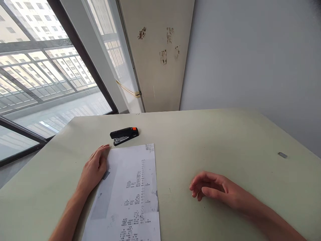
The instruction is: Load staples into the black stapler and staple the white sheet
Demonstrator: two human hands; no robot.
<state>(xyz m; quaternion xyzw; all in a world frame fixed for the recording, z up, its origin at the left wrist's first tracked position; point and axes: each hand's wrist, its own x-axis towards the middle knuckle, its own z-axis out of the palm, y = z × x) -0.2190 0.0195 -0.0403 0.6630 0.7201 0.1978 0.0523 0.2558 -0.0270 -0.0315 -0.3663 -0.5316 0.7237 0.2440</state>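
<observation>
A printed sheet of paper [120, 190] lies on the table, its text upside down to me. Resting at its left edge near the far corner is my left hand [95, 167], fingers stretched out and touching the table or the paper's border; which of the two I cannot tell. A small dark grey patch [106, 175] shows on the paper by the thumb. Just beyond the sheet sits a black stapler [122, 135] with an orange mark, apart from my fingers. To the right of the paper, my right hand [213, 187] is open and loosely curved, holding nothing.
The pale green table [200, 140] reaches to a grey wall [250, 60]. Toward its right edge lies a small grey strip [282, 155]. A glass window [42, 67] stands at the left, and a stained beige panel [157, 77] behind the table.
</observation>
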